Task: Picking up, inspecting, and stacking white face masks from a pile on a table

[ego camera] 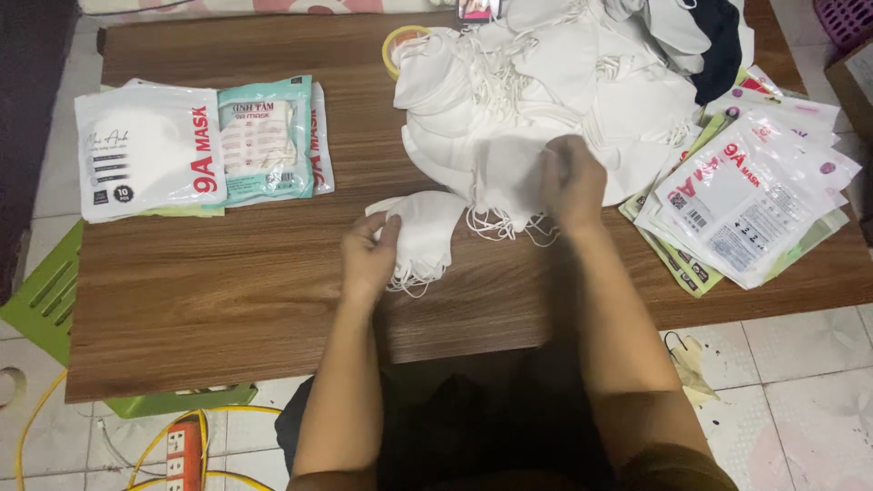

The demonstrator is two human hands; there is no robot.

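Observation:
My left hand [368,255] rests on a small stack of white face masks [426,232] lying on the wooden table [227,291], fingers curled over its left edge. Farther right, my right hand [573,182] grips a single white mask [509,177] at the near edge of a big heap of loose white masks [546,82]. Ear loops dangle from the stack and from the held mask.
Filled mask packets [150,150] lie at the table's left. A fan of empty printed bags [755,195] sits at the right edge. A tape roll [400,38] is at the back. On the floor are a green stool [50,291], yellow cable and a power strip [185,450].

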